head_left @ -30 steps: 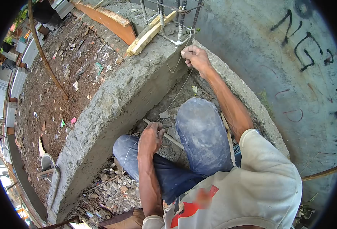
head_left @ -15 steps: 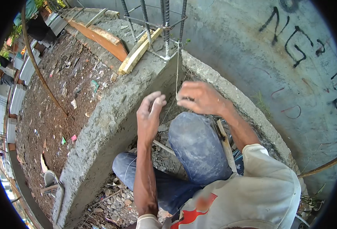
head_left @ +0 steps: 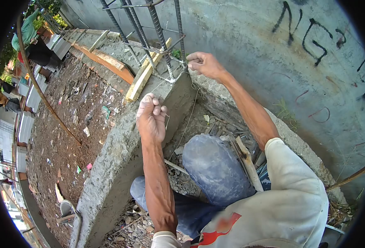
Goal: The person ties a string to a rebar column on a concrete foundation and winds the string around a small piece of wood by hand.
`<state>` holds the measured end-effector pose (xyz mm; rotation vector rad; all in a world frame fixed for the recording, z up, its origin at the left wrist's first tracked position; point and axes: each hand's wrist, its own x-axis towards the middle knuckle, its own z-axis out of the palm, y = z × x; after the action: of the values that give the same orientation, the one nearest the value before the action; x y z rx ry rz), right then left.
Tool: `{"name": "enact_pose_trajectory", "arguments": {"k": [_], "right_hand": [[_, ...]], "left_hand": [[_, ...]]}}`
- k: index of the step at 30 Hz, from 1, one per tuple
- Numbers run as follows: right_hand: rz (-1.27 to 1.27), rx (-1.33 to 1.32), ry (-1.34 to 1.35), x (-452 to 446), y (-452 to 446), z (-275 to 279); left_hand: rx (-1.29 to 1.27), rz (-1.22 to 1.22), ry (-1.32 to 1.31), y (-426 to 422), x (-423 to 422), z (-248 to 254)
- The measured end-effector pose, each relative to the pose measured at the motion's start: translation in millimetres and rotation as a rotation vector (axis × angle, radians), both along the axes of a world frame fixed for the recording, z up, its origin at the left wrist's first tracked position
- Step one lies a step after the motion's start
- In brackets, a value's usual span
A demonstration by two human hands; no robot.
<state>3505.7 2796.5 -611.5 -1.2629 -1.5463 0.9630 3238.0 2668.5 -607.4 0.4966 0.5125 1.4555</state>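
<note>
My left hand (head_left: 151,118) is raised over the inner edge of the concrete beam (head_left: 112,153), its fingers curled and pinching a thin string that runs up toward the rebar. The rebar column (head_left: 155,25) rises from the beam's corner. Beside its right-hand bar is my right hand (head_left: 205,65), fingers bent together above the end of the low wall; what it holds, if anything, is too small to tell. A thin line (head_left: 188,120) hangs from the corner down past my knee.
Yellowish wood strips (head_left: 143,80) and an orange-brown board (head_left: 104,62) lie on the beam. A grey wall (head_left: 240,41) stands at the right. Rubble (head_left: 128,223) and sticks (head_left: 248,163) lie around my legs. People (head_left: 39,45) are at the far left.
My left hand has moved up and left and closed into a pinch. My right hand has risen toward the rebar. The view has shifted, showing more of the column.
</note>
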Motion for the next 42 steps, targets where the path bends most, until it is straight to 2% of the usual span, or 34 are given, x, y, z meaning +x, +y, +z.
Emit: {"name": "enact_pose_trajectory", "arguments": {"k": [2,4,5,9,11,14,17,19,20,22,23,25,27,29,31,33,35,37,40,42], "right_hand": [[0.02,0.044,0.007,-0.1,12.7,-3.5],[0.069,-0.128,0.086,-0.3,21.4,-1.0],[0.075,-0.128,0.092,0.2,23.3,-0.4],[0.102,-0.001,-0.048,10.3,22.3,-0.8],[0.127,0.067,-0.12,13.4,23.7,3.3],[0.133,-0.007,-0.047,14.4,26.5,8.4],[0.147,0.072,-0.194,12.7,35.2,7.5],[0.0,0.336,-0.299,8.6,41.6,3.4],[0.006,0.336,-0.298,9.4,49.3,1.0],[-0.184,0.648,-0.432,15.3,71.2,-1.9],[-0.179,0.648,-0.429,20.1,80.6,-0.3],[-0.322,0.357,-0.155,34.9,94.4,7.2],[-0.405,0.273,-0.004,62.3,92.2,24.4],[-0.524,0.187,0.268,95.9,85.8,36.3],[-0.556,0.153,0.426,148.1,73.7,35.2],[-0.569,0.163,0.404,178.9,38.1,38.7],[-0.399,0.186,0.414,162.5,-25.2,48.9],[-0.2,-0.048,0.365,116.1,-106.0,78.3],[0.292,-0.238,0.596,60.4,-201.2,104.9],[0.529,-0.176,0.787,46.8,-237.2,124.6]], "left_hand": [[-0.01,0.007,0.013,0.9,3.8,5.4],[0.004,0.004,0.042,-0.2,10.1,16.6],[0.003,0.009,0.048,-2.3,13.5,24.3],[0.062,-0.057,0.191,-9.4,25.3,40.3],[0.162,-0.173,0.342,-11.4,29.4,41.6],[0.152,-0.211,0.367,-15.0,36.4,43.3],[0.132,-0.181,0.338,-12.8,36.5,39.5],[0.131,-0.154,0.297,-12.3,34.6,36.6],[0.105,-0.165,0.314,-13.8,33.9,36.8],[0.076,-0.169,0.332,-16.1,31.8,36.0],[0.067,-0.189,0.382,-16.3,31.9,35.4],[0.056,-0.207,0.431,-17.2,32.4,34.2],[0.062,-0.25,0.466,-19.1,32.6,33.0],[0.057,-0.243,0.51,-21.9,34.2,33.0],[0.052,-0.236,0.548,-21.9,36.9,32.3],[0.01,-0.204,0.77,-21.0,42.2,29.2],[0.076,-0.219,0.759,-15.4,54.5,18.2],[0.201,-0.302,0.772,-9.3,72.9,25.1],[0.42,-0.544,0.632,-13.8,101.4,51.4],[0.539,-0.737,0.498,-21.2,116.2,60.6]]}}
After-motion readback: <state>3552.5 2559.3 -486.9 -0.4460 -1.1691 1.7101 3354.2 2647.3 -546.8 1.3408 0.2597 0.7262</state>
